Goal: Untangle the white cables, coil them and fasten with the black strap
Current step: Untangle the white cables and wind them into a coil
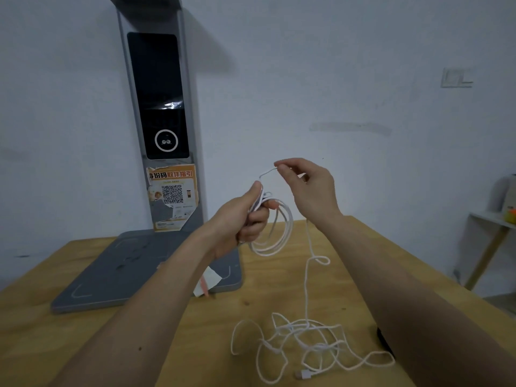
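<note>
Surface: light wooden table (178, 325), grain visible, set against a plain white wall (335, 65) bearing a pale switch plate (456, 77). A small white side table (491, 227) stands at far right with blurred items on top.

Equipment: grey scanning stand (156, 107) with flat base plate (117, 275) and dark upright screen showing a white ring. An orange notice (173, 196) stuck below the screen carries a QR code and Chinese headline characters; the small print is too blurred to read.

Task items: white cable (304, 339), mostly a loose tangle on the table near the front edge, plug end lying at the bottom. One strand rises to a coil (275, 233) of several loops held above the table. A dark object (384, 340), possibly the black strap, is partly hidden by the right forearm.

Hands: left hand (245, 216) has fingers curled, gripping the coil's top. Right hand (307, 188) pinches the cable between thumb and forefinger, just above the left.
</note>
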